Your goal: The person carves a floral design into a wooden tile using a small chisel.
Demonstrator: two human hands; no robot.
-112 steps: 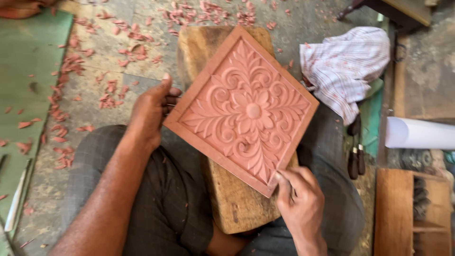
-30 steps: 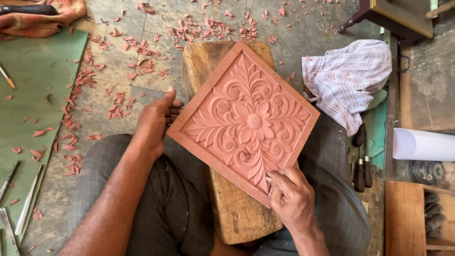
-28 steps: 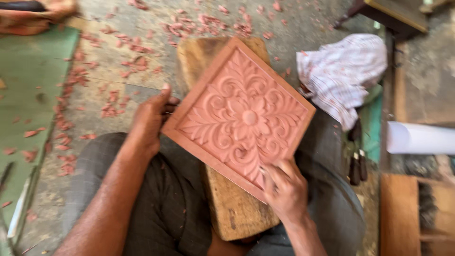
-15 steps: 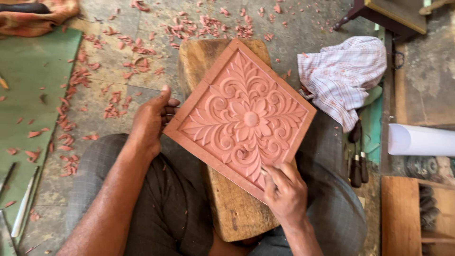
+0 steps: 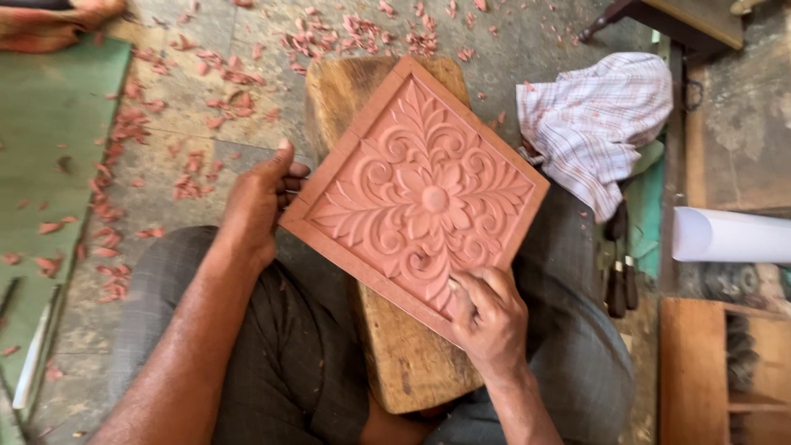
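- A square carved panel (image 5: 418,191) of reddish wood, cut with a flower and curling leaves, sits turned like a diamond in the middle of the frame.
- It rests on a thick wooden block (image 5: 408,363) that runs from the upper middle down across the seated person's lap.
- The left hand (image 5: 257,202) is at the panel's left corner, thumb up along the edge and fingers curled against the side, steadying it.
- The right hand (image 5: 492,317) lies on the panel's lower right edge, fingers bent and pressed together on the carved surface; whether they pinch a tool I cannot tell.
- So the panel lies between the two hands, touched by both.
- Reddish wood chips (image 5: 210,111) are scattered over the floor (image 5: 527,33) in the upper left and top of the frame.
- A checked cloth (image 5: 597,124) lies crumpled at the upper right, just beside the panel's right corner.
- Dark-handled tools (image 5: 620,272) lie below the cloth, and a white roll (image 5: 729,235) sticks in from the right edge.
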